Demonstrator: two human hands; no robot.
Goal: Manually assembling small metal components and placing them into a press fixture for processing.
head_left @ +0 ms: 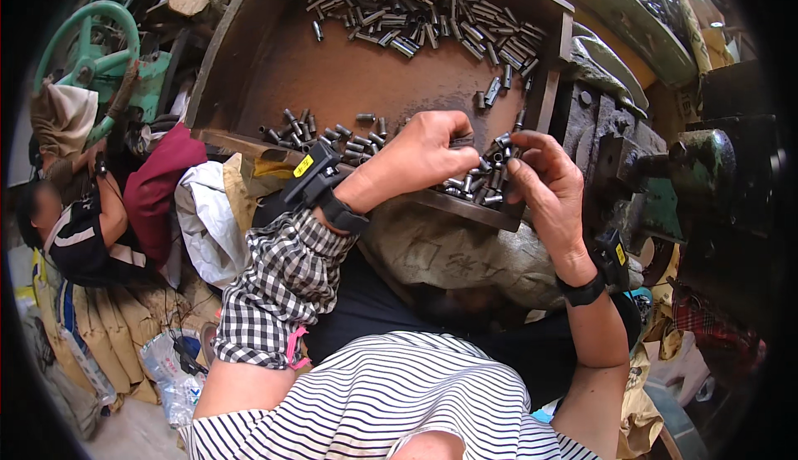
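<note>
A wooden tray (349,78) with a brown bottom lies in front of me, holding many short, dark metal tubes. Longer tubes (424,15) are heaped along its far side, and short ones (357,140) lie near its front edge. My left hand (432,151) is closed over the front of the tray, fingers curled; what is inside them is mostly hidden. At the front right corner, my right hand (549,182) pinches a short metal tube (503,139) between its fingertips, above a small pile of tubes (474,186).
A dark, greasy machine (706,169) stands close on the right. A green handwheel (91,61) is at the far left, near another person (83,219). A crumpled sack (449,244) lies under the tray's front edge. More metal parts fill a trough (640,3) at the back right.
</note>
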